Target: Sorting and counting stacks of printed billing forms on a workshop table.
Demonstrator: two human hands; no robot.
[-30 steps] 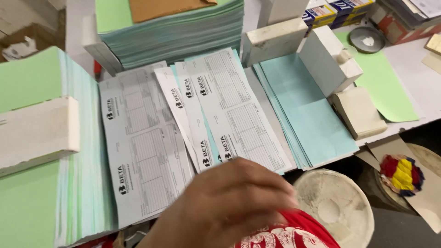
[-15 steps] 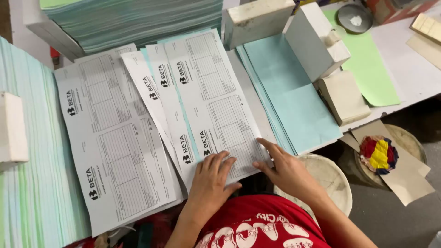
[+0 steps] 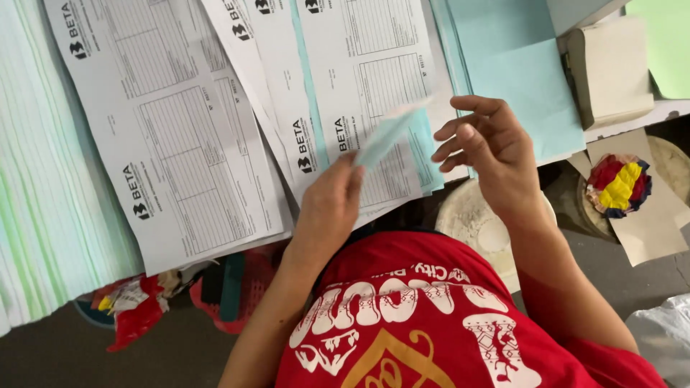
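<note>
Over printed forms (image 3: 180, 136): left hand (image 3: 327, 208) lifts blue sheet (image 3: 388, 133), long axis up-right.

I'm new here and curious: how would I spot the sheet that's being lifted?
Start at the white printed forms spread across the table. At their near edge, the left hand pinches one pale blue sheet. It alone is raised and blurred, not lying flat.
</note>
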